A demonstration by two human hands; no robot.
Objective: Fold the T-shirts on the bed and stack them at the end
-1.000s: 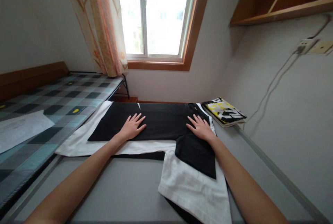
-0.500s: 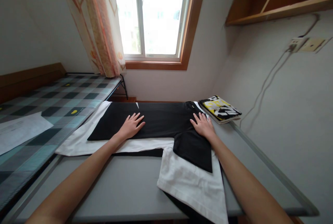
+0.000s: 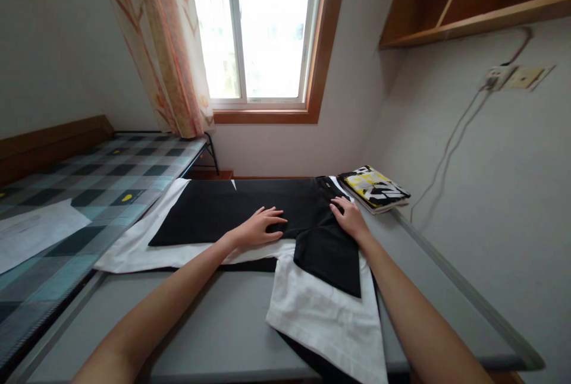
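Note:
A black T-shirt lies spread sideways, its collar end at the right and a short sleeve toward me. Beneath it is a larger white T-shirt, whose hem and sleeve stick out past the black one. Dark cloth peeks out below the white layer. My left hand rests on the middle of the black T-shirt, palm down with fingers apart. Near the collar, my right hand touches the same shirt, fingers slightly bent and thumb apart. I see no cloth gripped in either hand.
The shirts lie on a grey table. A folded patterned cloth bundle sits at its far right corner. To the left stands a bed with a checked mattress and a paper sheet. A shelf hangs above right.
My left hand has slid right along the black T-shirt toward its middle. My right hand stays near the collar, its fingers now more bent. The view has shifted slightly.

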